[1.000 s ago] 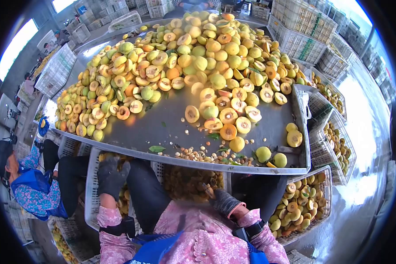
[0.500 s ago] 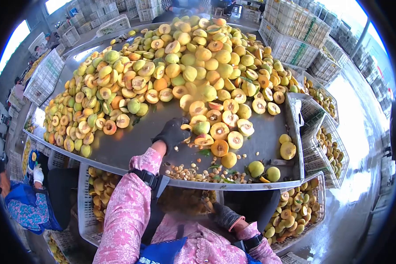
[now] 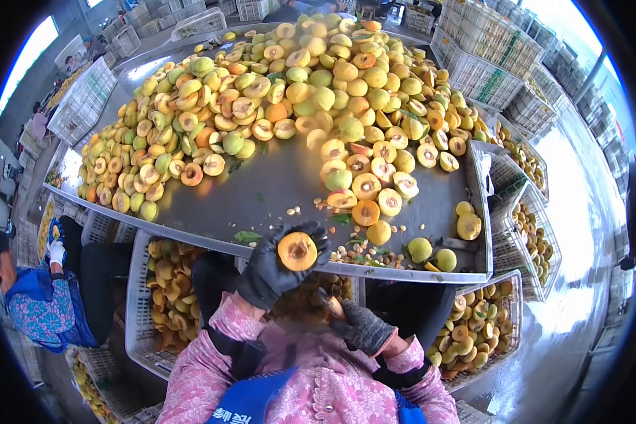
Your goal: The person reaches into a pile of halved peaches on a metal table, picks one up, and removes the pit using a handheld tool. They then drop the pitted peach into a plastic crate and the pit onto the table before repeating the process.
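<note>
My left hand (image 3: 279, 265), in a black glove, grips a peach half (image 3: 297, 251) just over the table's front edge. Its cut face is turned up toward me and shows a brown hollow at the centre. Lower and to the right, my right hand (image 3: 364, 329), in a dark grey glove, is closed around a small tool (image 3: 331, 304) with a brownish handle and a thin tip; its exact kind is unclear. Many halved and whole peaches (image 3: 325, 99) lie heaped across the metal table (image 3: 261, 191). Loose peach stones (image 3: 346, 256) are scattered along its front edge.
Below the table stand crates of peach halves, one at left (image 3: 140, 311) and another at right (image 3: 517, 311). More crates (image 3: 523, 240) line the right side, with stacked crates (image 3: 484, 56) behind. A co-worker (image 3: 49, 304) sits at the left.
My left hand has drawn back from the fruit on the table toward my body, bringing a peach half with it. My right hand has turned slightly upward, and its tool now shows.
</note>
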`<state>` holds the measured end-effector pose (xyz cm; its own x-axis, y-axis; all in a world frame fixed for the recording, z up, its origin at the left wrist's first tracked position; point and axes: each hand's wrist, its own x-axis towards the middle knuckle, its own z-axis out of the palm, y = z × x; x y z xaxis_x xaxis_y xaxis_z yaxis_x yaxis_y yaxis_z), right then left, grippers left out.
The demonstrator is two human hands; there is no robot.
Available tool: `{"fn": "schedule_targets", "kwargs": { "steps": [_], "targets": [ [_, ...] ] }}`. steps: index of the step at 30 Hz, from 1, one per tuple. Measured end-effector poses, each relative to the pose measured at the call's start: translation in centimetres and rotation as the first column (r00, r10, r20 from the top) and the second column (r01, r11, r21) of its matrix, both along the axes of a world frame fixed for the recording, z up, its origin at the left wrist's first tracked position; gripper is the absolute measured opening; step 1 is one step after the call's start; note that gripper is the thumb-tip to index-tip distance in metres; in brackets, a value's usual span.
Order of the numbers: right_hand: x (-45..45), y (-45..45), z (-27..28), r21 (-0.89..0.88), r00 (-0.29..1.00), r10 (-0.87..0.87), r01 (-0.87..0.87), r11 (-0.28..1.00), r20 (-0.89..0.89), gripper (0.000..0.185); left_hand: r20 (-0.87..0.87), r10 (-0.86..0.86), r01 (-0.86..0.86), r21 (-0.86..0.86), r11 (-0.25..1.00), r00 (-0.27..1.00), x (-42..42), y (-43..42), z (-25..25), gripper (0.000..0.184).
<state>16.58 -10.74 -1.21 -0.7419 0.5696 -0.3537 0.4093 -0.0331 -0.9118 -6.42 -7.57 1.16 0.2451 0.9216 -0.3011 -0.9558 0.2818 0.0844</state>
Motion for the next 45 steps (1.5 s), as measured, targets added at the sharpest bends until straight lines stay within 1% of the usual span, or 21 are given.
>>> {"fn": "schedule_targets", "kwargs": {
  "steps": [1,2,5,6,9,10,12,13,15,18,21,23,26,29,33,35,38,40,41,42,45],
  "targets": [
    [0.0,-0.3,1.0,-0.012,0.998,-0.012,0.011,1.0,-0.069,0.02,-0.234,0.032,-0.013,0.08,0.997,0.972,0.5,-0.8,-0.4,0.037],
    [-0.5,-0.2,2.2,0.054,1.0,-0.016,0.017,0.998,-0.027,0.02,-0.451,0.081,-0.008,0.161,0.987,0.889,1.0,-1.5,-1.0,0.035],
    [-1.5,-0.4,4.1,0.177,0.993,-0.082,0.066,0.982,0.085,0.024,-0.637,0.164,0.043,0.297,0.954,0.754,1.8,-2.9,-0.8,0.034],
    [-1.6,-0.7,3.7,0.296,0.994,-0.091,0.104,0.95,-0.056,0.024,-0.603,0.163,0.037,0.306,0.951,0.781,1.9,-3.2,-1.6,0.035],
    [-2.4,-1.0,5.0,0.312,0.988,-0.126,0.093,0.946,0.089,0.023,-0.587,0.161,-0.016,0.244,0.97,0.793,2.3,-3.8,-3.5,0.036],
    [-2.4,-1.2,4.8,0.329,0.989,-0.134,0.105,0.938,0.066,0.024,-0.622,0.171,-0.018,0.244,0.97,0.764,2.6,-4.0,-3.6,0.035],
    [-2.6,-1.4,4.2,0.362,0.989,-0.15,0.133,0.923,0.019,0.024,-0.743,0.273,-0.019,0.331,0.944,0.611,3.2,-4.6,-2.9,0.034],
    [-2.7,-1.6,4.2,0.35,0.988,-0.153,0.146,0.925,-0.008,0.025,-0.801,0.366,-0.005,0.413,0.911,0.474,3.5,-5.3,-1.6,0.035],
    [-3.0,-1.9,4.5,0.328,0.985,-0.163,0.175,0.929,-0.062,0.026,-0.822,0.445,0.002,0.477,0.879,0.355,3.9,-5.7,-0.8,0.036],
    [-3.2,-2.2,5.2,0.451,0.992,-0.129,0.116,0.885,-0.001,0.025,-0.798,0.41,-0.048,0.435,0.899,0.441,4.3,-6.2,-0.9,0.04],
    [-3.3,-2.2,5.1,0.291,0.961,-0.162,0.092,0.952,0.224,0.029,-0.774,0.372,-0.017,0.424,0.906,0.513,4.1,-6.3,-2.0,0.038],
    [-3.1,-2.3,4.0,0.37,0.981,-0.132,0.071,0.926,0.144,0.031,-0.756,0.358,0.064,0.465,0.883,0.549,3.6,-6.2,-3.3,0.032],
    [-3.1,-2.7,4.3,0.438,0.992,-0.104,0.065,0.897,0.065,0.036,-0.851,0.471,0.098,0.502,0.859,0.233,3.9,-6.8,-2.5,0.031],
    [-3.1,-2.9,4.7,0.461,0.996,-0.08,0.054,0.886,0.037,0.042,-0.854,0.451,0.056,0.48,0.876,0.259,4.1,-7.3,-1.8,0.033],
    [-3.1,-3.2,2.3,0.459,0.994,-0.078,0.036,0.888,0.071,0.05,-0.858,0.483,0.04,0.496,0.867,0.173,4.2,-7.4,-2.4,0.031],
    [-3.2,-3.1,2.3,0.519,0.999,0.006,-0.031,0.854,0.05,0.049,-0.851,0.512,0.035,0.519,0.854,0.116,4.3,-7.5,-2.5,0.03],
    [-3.7,-3.0,1.2,0.662,0.997,0.075,-0.033,0.749,-0.036,0.048,-0.875,0.482,0.09,0.484,0.871,0.044,3.9,-7.8,-1.3,0.027],
    [-4.3,-3.3,1.3,0.621,1.0,0.031,-0.025,0.784,0.001,0.048,-0.863,0.461,-0.048,0.462,0.886,0.206,4.7,-7.8,-1.3,0.027],
    [-4.6,-3.5,1.8,0.519,0.997,-0.022,-0.023,0.854,0.08,0.049,-0.844,0.453,-0.114,0.439,0.891,0.287,5.0,-7.9,-1.4,0.028],
    [-4.8,-3.7,2.1,0.41,0.984,-0.064,-0.01,0.912,0.166,0.049,-0.841,0.45,-0.139,0.428,0.893,0.301,5.0,-7.9,-2.3,0.029],
    [-4.9,-3.9,0.1,0.467,0.989,-0.03,-0.04,0.883,0.142,0.041,-0.85,0.432,-0.196,0.388,0.901,0.302,4.7,-7.5,-7.6,0.034]
  ]
}}
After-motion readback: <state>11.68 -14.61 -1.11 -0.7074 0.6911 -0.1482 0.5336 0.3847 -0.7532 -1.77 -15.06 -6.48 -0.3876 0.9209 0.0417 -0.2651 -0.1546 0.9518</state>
